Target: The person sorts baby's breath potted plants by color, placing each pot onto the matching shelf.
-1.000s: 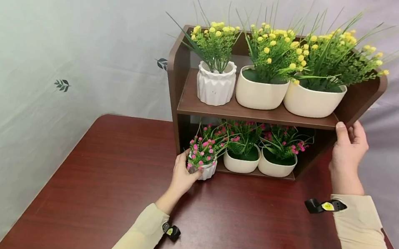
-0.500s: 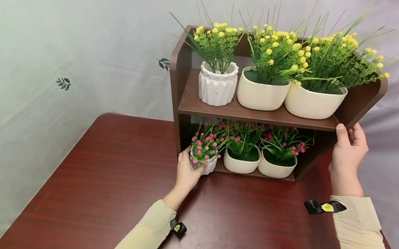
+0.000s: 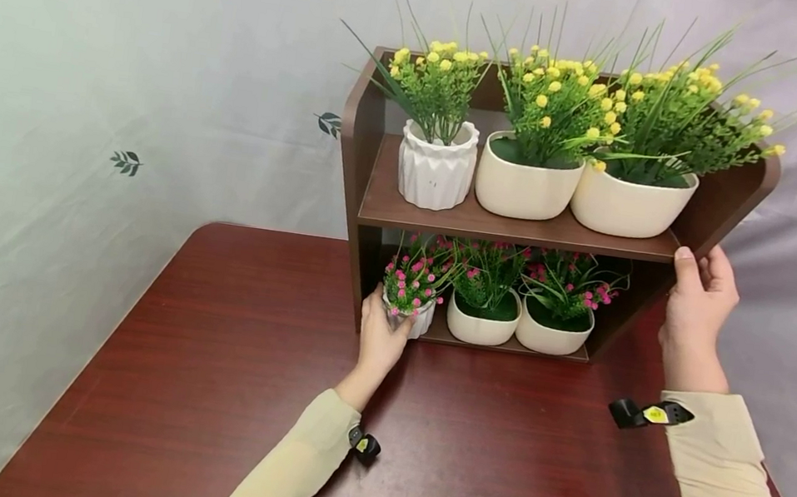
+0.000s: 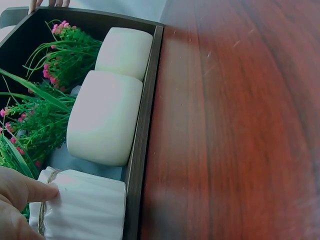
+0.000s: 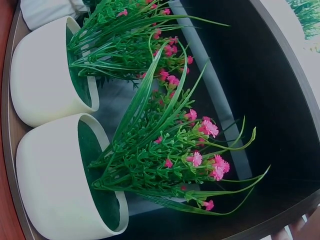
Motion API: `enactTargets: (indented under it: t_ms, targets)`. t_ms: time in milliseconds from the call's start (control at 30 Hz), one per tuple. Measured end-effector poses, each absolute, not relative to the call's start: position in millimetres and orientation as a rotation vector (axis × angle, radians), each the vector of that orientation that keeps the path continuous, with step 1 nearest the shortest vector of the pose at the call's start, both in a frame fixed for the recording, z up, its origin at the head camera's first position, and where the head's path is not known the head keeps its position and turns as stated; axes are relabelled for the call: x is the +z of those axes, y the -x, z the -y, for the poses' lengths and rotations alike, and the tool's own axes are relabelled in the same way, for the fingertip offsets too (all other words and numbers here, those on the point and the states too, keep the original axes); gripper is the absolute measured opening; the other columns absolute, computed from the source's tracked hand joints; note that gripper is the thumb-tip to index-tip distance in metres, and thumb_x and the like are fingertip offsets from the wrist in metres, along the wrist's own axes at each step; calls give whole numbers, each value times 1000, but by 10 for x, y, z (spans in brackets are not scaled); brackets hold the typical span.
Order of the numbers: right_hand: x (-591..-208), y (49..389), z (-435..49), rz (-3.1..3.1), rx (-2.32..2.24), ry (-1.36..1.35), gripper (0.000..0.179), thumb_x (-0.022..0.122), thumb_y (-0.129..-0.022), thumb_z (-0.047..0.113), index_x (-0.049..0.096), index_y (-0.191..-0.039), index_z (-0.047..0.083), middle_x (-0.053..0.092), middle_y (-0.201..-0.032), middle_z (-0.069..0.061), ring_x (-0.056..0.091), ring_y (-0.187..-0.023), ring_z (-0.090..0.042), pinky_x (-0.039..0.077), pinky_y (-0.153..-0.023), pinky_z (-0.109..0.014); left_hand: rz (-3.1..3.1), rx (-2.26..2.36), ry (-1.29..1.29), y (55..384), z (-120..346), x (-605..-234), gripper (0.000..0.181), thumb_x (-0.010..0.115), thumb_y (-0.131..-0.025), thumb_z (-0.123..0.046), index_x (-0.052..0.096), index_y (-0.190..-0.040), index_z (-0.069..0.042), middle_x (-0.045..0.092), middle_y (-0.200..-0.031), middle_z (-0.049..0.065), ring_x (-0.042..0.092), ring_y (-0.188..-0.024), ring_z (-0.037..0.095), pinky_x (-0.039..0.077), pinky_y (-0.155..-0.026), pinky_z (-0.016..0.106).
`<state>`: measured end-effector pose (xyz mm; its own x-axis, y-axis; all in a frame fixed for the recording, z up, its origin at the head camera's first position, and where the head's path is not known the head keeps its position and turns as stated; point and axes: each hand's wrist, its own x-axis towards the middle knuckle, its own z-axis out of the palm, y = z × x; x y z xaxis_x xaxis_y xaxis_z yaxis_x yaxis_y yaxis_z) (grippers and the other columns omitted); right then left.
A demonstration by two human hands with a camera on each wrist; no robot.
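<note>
My left hand (image 3: 382, 340) grips a white fluted flowerpot (image 3: 423, 325) with pink flowers, at the left end of the brown shelf's (image 3: 521, 232) lower tier. In the left wrist view, a fingertip (image 4: 47, 191) presses the side of this pot near a cord round its rim. My right hand (image 3: 695, 317) holds the shelf's right side panel, thumb at the front edge by the upper board. Two cream oval pots, one in the middle (image 3: 482, 327) and one at the right (image 3: 553, 336), stand beside the fluted pot, also with pink flowers.
On the upper tier stand a white fluted pot (image 3: 435, 174) and two cream pots (image 3: 526, 188), all with yellow flowers. The shelf stands on a reddish-brown table (image 3: 240, 362). Behind hangs a pale cloth (image 3: 165, 67) with leaf prints.
My left hand has pushed the fluted pot with pink flowers back into the lower tier, level with its neighbours. The right hand keeps its hold on the shelf.
</note>
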<state>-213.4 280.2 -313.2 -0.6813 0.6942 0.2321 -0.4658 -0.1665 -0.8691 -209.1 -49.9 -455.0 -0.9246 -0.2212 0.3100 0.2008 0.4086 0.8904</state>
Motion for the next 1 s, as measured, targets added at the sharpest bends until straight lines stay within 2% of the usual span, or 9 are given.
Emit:
enactTargets:
  t_ms: [400,733,900,1000]
  targets:
    - [-3124,2115,-2805,1328,1942,301,23,68,-86,5,72,-107,13,64,-88,3,52,-80,-8,40,-63,-15,2285,-1477,-11,2202,499,-4524,73,74,-79,-9,35,-138,9,40,-134,30,40,-127,43,35,-105,52]
    - [-3114,2112,-2815,1346,1932,311,23,66,-87,6,71,-108,14,63,-87,4,47,-72,-7,33,-54,-15,2314,-1426,38,2230,522,-4510,72,72,-80,-11,35,-138,11,41,-133,32,41,-124,46,36,-103,54]
    - [-3128,2117,-2813,1330,1950,297,26,64,-87,3,70,-111,13,65,-91,4,53,-84,-8,41,-68,-16,2366,-1416,77,2197,559,-4498,74,68,-79,-10,32,-140,12,38,-136,33,40,-125,47,37,-103,55]
    - [-3134,2132,-2810,1328,1950,298,27,62,-88,2,70,-112,13,65,-92,4,55,-89,-8,42,-75,-15,2441,-1424,96,2153,602,-4473,76,66,-80,-13,28,-142,12,35,-139,34,37,-128,47,35,-104,56]
